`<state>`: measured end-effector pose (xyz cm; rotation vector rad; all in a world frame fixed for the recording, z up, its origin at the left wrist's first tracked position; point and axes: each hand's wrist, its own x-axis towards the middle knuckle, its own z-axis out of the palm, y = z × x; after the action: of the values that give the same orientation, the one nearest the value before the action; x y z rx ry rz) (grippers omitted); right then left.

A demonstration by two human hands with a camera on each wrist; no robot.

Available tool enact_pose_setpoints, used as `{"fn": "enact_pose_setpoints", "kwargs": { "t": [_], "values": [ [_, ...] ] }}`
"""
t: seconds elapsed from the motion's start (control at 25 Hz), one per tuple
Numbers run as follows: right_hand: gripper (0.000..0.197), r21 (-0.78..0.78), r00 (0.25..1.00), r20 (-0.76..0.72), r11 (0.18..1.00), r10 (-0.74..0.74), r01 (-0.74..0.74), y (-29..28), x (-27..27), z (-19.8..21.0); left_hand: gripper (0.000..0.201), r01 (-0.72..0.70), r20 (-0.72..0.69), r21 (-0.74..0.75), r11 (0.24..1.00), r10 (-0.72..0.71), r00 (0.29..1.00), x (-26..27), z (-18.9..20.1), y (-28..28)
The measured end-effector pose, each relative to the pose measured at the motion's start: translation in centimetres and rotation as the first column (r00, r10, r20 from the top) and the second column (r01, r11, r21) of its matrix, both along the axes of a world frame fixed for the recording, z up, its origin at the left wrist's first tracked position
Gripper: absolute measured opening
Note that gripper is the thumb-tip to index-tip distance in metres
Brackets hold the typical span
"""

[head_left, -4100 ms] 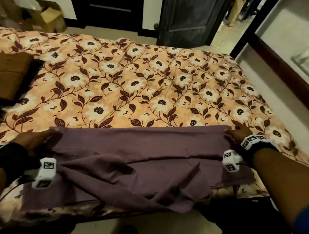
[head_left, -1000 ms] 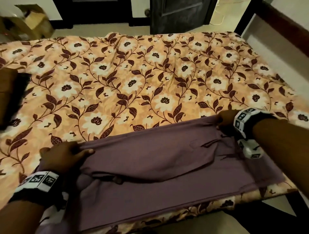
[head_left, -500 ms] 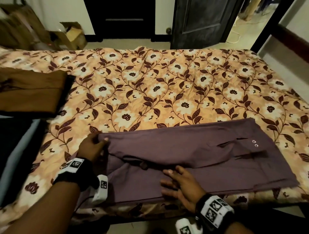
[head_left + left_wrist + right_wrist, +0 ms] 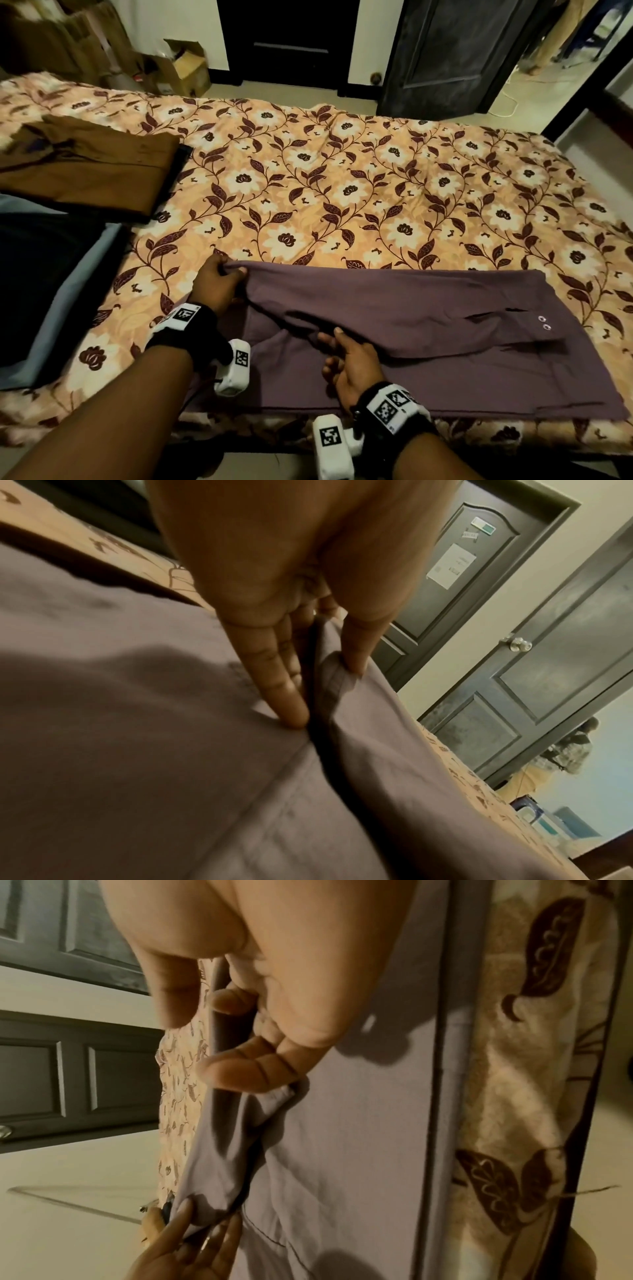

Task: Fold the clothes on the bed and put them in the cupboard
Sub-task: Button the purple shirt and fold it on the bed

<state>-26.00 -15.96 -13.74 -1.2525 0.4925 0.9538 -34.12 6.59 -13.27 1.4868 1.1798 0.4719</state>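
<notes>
A purple garment [image 4: 428, 342] lies along the front edge of the floral bed [image 4: 342, 178], folded lengthwise with a flap on top and two small buttons near its right end. My left hand [image 4: 222, 274] pinches the flap's far left corner; in the left wrist view the thumb and fingers of that left hand [image 4: 323, 692] squeeze a ridge of purple garment [image 4: 137, 750]. My right hand [image 4: 334, 342] sits at the middle of the flap's lower edge. In the right wrist view the right hand [image 4: 205, 1042] has its fingers curled against that bunched edge, with the thumb held apart.
A folded brown garment [image 4: 89, 171] lies at the bed's far left, with dark and grey-blue clothes [image 4: 51, 274] nearer me. Cardboard boxes [image 4: 185, 68] and dark doors [image 4: 445, 54] stand beyond the bed. The bed's front edge runs just under my wrists.
My right hand left the garment's right end, came to the middle, lay flat, and now curls its fingers at the flap's edge. The left hand keeps its pinch on the left corner.
</notes>
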Motion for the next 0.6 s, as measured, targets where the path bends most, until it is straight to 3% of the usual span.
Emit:
{"fn": "enact_pose_setpoints", "kwargs": {
  "t": [0.2,0.36,0.48,0.6],
  "values": [
    [0.018,-0.077,0.996,-0.050,0.994,0.073,-0.077,2.3,-0.7,0.9,0.019,-0.053,0.023,-0.061,0.997,0.055,0.998,-0.5,-2.2,1.3],
    [0.015,-0.022,0.998,-0.029,0.998,0.050,-0.050,1.3,-2.4,0.5,0.022,-0.027,0.062,-0.055,0.998,0.031,0.998,-0.2,-2.5,1.8],
    [0.013,-0.045,0.979,-0.030,0.978,0.202,-0.203,0.4,-3.4,-0.2,0.033,-0.071,0.109,-0.022,0.997,0.073,0.991,-0.6,-3.4,2.2],
    [0.012,-0.101,0.944,-0.080,0.939,0.321,-0.328,-0.4,-3.2,-0.3,0.029,-0.098,0.015,0.078,0.992,0.097,0.995,-1.1,-4.5,1.9]
  ]
}}
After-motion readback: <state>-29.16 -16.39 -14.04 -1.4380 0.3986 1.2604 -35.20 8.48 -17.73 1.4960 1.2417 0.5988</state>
